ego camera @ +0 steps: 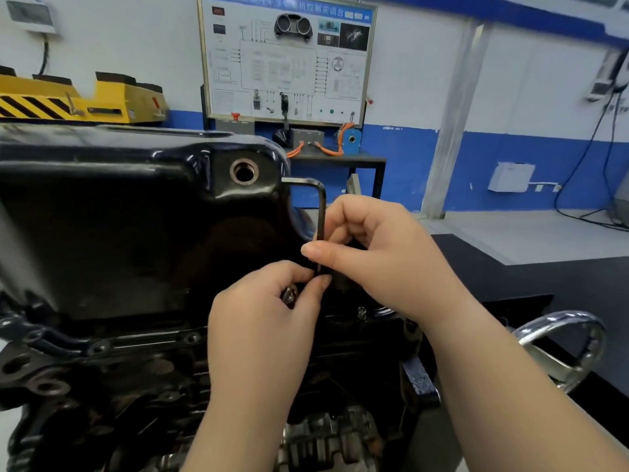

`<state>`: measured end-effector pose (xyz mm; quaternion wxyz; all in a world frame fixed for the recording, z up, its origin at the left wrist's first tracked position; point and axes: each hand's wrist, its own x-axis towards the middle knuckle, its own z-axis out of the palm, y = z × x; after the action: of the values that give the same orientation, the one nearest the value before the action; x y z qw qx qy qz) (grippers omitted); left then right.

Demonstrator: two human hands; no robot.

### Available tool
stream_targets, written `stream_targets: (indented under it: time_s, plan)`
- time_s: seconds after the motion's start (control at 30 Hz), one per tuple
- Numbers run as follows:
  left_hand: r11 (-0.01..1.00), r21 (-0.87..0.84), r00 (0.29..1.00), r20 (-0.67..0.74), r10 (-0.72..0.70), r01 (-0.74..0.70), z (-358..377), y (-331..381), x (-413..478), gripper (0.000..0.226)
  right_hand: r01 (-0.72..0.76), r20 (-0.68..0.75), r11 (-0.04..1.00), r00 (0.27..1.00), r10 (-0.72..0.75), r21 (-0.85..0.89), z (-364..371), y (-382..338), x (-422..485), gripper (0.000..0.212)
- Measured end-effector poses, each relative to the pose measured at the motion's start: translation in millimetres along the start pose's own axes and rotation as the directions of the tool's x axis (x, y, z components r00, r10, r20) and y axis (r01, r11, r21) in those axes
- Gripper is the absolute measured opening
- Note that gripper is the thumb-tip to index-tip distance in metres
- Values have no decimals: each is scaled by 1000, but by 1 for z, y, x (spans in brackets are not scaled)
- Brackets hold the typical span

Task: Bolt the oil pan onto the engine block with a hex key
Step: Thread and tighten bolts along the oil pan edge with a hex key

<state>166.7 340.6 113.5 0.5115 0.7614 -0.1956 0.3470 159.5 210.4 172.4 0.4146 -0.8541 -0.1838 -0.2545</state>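
Hold the hex key (pixel 321 212) pinched in the right grip (pixel 384 253), the bolt (pixel 289 296) in the left grip (pixel 262 321) just below. Push the tip straight in. Find the oil pan (pixel 136 206) just left of both.

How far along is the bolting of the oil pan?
Done: the oil pan sits on the engine block. In hand: the right hand holds the hex key upright, the left hand pinches its lower end at a bolt. Left: tightening that bolt.
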Motion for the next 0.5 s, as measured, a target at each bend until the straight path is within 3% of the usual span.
stream_targets:
  time_s: [0.13,0.3,0.5]
  plan:
    - [1000,-18,1000,6,5,-4,3,-6,-7,8,4,104,998,994,-10,63,-5,1,0,7]
    - [999,-31,999,33,27,-26,3,-11,-4,8,-6,283,989,959,-37,150,-16,2,3,27]
    - [999,-42,999,41,22,-20,2,-9,-4,4,-28,239,968,971,-33,249,-12,6,2,21]
